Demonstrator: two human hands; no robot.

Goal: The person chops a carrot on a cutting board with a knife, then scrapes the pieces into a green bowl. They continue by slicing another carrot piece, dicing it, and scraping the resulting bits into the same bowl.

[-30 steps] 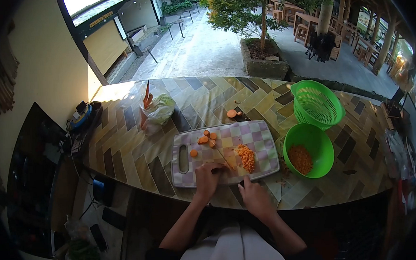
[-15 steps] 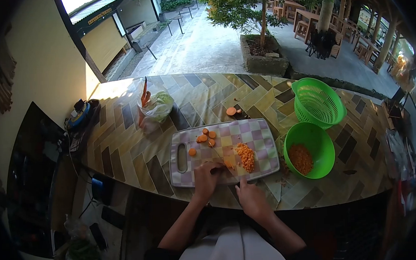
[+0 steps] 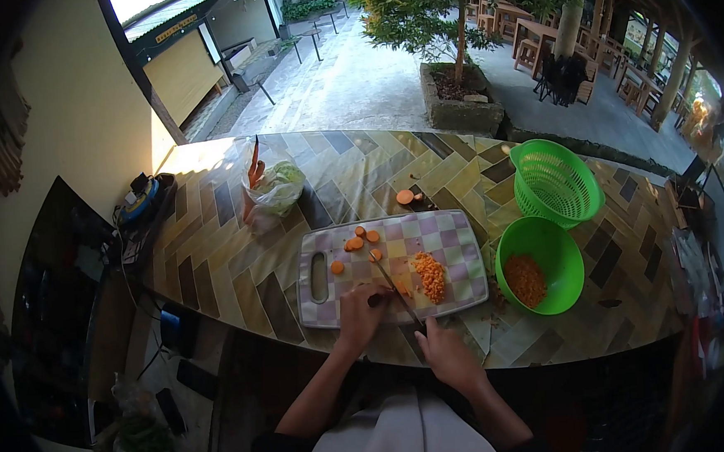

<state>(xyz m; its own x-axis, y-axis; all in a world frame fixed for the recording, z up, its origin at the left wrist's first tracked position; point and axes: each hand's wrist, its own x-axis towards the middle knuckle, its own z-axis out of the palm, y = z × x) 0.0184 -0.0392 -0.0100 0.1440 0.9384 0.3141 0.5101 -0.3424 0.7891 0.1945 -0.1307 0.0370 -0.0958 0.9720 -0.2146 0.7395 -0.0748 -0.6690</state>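
Observation:
My right hand [image 3: 451, 357] is closed around the handle of a knife [image 3: 401, 296], its blade slanting away to the left over the cutting board [image 3: 327, 313]. Left of the blade, my left hand [image 3: 359, 316] rests on the board's near edge with curled fingers; whatever is under them is hidden. Small carrot strips [image 3: 401, 288] lie beside the blade near those fingers. A heap of diced carrot [image 3: 429, 278] sits on the board's right half. Several carrot slices [image 3: 353, 244] are scattered over its upper left, one touching or close to the knife tip.
A green bowl [image 3: 567, 255] holding diced carrot stands right of the board, with a green colander [image 3: 554, 177] behind it. Carrot chunks [image 3: 405, 197] lie beyond the board. At the back left is a plastic bag of vegetables [image 3: 277, 188] with carrots [image 3: 255, 164].
The right hand and knife handle have shifted slightly toward me, and the blade shows more sharply. My left hand stays nearly in place. The whole view has moved a little.

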